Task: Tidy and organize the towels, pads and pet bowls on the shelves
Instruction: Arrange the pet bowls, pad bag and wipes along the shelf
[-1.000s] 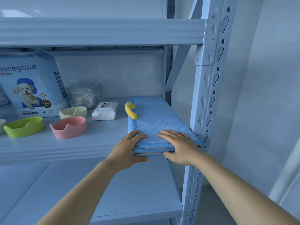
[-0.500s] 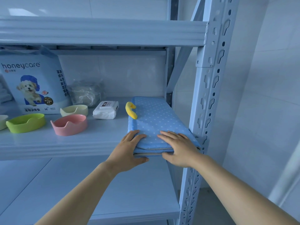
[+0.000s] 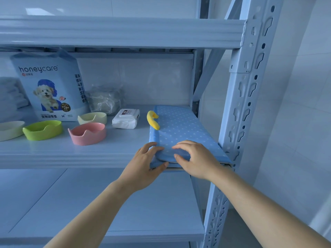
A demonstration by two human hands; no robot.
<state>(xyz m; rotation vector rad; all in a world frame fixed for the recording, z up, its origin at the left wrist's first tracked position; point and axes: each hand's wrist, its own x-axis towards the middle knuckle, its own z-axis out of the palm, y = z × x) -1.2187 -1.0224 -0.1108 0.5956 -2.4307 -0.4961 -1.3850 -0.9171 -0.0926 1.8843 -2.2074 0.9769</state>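
A folded blue pad with white dots [image 3: 180, 127] lies at the right end of the middle shelf [image 3: 114, 149], a yellow tab [image 3: 152, 119] on its left edge. My left hand [image 3: 143, 165] grips the pad's near left corner, fingers on top and thumb underneath. My right hand [image 3: 195, 158] pinches the front edge of its top layer, which is lifted slightly. To the left stand a pink bowl [image 3: 87, 133], a cream bowl [image 3: 92, 117], a green bowl [image 3: 43, 130] and another cream bowl [image 3: 10, 130]. Folded white towels [image 3: 10, 97] lie at the far left.
A honeycare pad package [image 3: 50, 86] stands at the back, with a clear plastic bag [image 3: 105, 101] and a wipes pack [image 3: 126, 118] beside it. The rack's right upright [image 3: 240, 104] stands against the pad. Another shelf [image 3: 107, 212] lies below.
My right hand has gone from lying flat on the pad to pinching its front edge, and shifted slightly left. The top layer's front edge has lifted a little.
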